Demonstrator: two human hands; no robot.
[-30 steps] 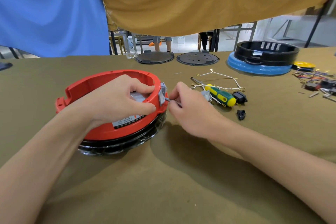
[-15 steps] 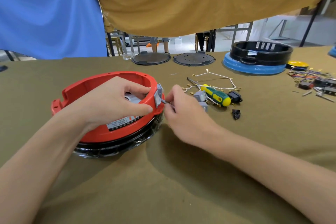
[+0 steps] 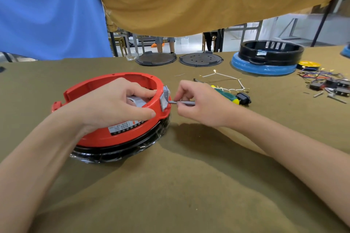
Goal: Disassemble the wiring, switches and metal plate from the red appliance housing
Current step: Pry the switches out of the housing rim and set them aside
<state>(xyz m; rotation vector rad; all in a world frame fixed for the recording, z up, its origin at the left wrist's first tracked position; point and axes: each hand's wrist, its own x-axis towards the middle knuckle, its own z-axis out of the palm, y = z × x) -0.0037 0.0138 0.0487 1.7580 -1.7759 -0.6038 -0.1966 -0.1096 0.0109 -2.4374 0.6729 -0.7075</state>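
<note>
The red appliance housing (image 3: 121,136) sits on a black base at left of centre. My left hand (image 3: 111,104) grips its near rim, fingers curled inside over a grey part, thumb pressed on the outer wall. A grey metal plate (image 3: 164,98) stands on the housing's right rim. My right hand (image 3: 198,104) pinches a thin grey metal rod (image 3: 182,102) whose tip touches that plate. White wiring (image 3: 225,78) with small terminals lies on the cloth beyond my right hand, beside a black switch (image 3: 244,98).
A green and yellow screwdriver (image 3: 227,96) lies partly behind my right hand. Two dark round lids (image 3: 200,59) and a black ring on a blue base (image 3: 269,58) stand at the back. Loose wires, switches and screws (image 3: 329,85) pile at the far right.
My right hand has shifted slightly right from the housing, and the thin grey rod now shows clearly between its fingers and the plate. The left hand keeps its grip on the rim.
</note>
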